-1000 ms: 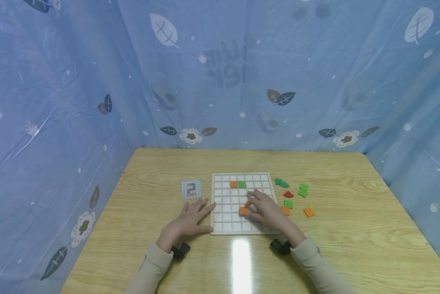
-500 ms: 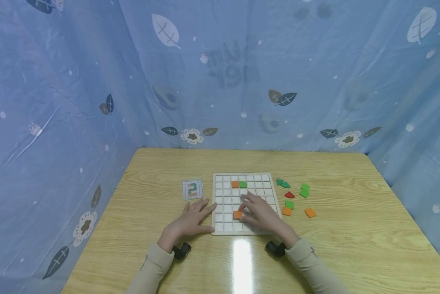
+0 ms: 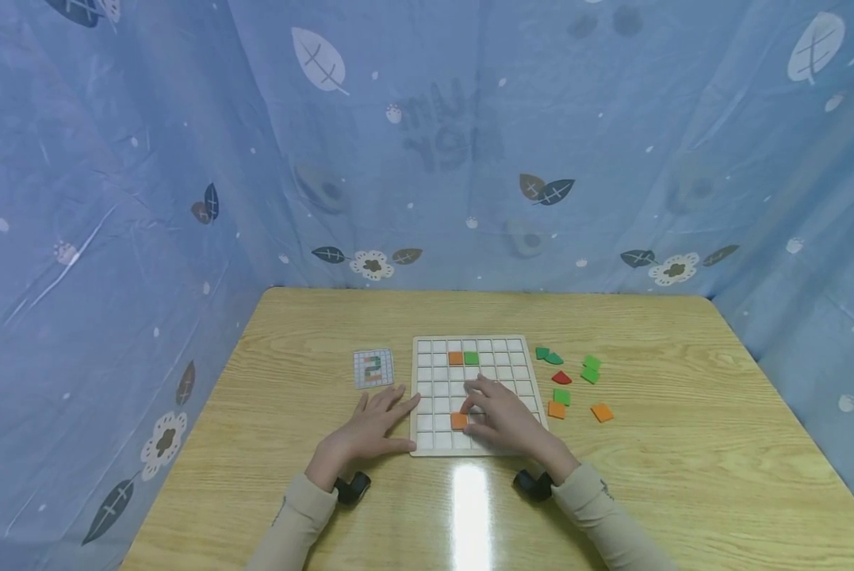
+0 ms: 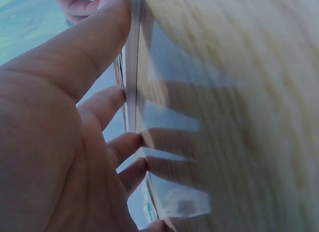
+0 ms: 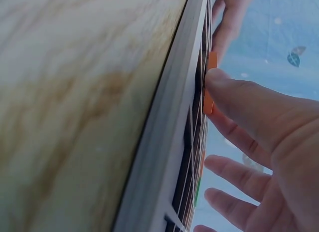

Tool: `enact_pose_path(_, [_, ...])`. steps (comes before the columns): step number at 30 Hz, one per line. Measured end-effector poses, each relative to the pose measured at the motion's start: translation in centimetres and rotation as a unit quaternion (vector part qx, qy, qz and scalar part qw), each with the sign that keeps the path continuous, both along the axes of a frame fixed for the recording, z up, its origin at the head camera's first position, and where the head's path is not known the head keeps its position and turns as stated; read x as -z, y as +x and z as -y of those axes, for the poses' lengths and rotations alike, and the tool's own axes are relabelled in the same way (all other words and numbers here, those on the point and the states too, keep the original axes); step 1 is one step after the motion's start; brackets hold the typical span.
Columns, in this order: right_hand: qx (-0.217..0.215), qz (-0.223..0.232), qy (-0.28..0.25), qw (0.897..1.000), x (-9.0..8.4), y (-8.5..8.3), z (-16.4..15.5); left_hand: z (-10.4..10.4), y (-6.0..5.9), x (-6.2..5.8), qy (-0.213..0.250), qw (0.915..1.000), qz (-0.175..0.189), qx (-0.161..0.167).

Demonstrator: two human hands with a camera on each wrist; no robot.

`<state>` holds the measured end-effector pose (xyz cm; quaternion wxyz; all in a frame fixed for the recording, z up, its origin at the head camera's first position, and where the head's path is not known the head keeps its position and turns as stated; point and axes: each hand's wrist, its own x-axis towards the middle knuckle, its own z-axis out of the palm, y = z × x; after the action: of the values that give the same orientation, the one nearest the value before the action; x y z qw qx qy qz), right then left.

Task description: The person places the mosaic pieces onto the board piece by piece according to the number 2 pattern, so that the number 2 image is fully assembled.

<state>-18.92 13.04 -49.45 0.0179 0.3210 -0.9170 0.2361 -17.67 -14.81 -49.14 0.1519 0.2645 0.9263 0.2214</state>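
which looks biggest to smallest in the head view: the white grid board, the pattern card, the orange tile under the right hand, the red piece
1. white grid board
2. pattern card
3. orange tile, touched by the right hand
4. red piece

The last two look close in size, and the tile lies nearer the camera, so that order is unsure.

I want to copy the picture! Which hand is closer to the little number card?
Left. The left hand lies just below the small pattern card; the right hand rests across the white grid board.
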Motion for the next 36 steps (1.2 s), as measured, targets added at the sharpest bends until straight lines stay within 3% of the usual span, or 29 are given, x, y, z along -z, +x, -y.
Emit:
enact_pose_path(25, [0.002,-0.016,-0.013,1.0,-0.2,-0.1,-0.2,-0.1,-0.1,0.0,-0.003,1.0,-0.004,-0.003])
enact_pose_path(36, [0.02,-0.002,-0.01,1.0,-0.3,-0.8,-1.6,0.1,-0.1,0.3,0.002,1.0,-0.002,0.001])
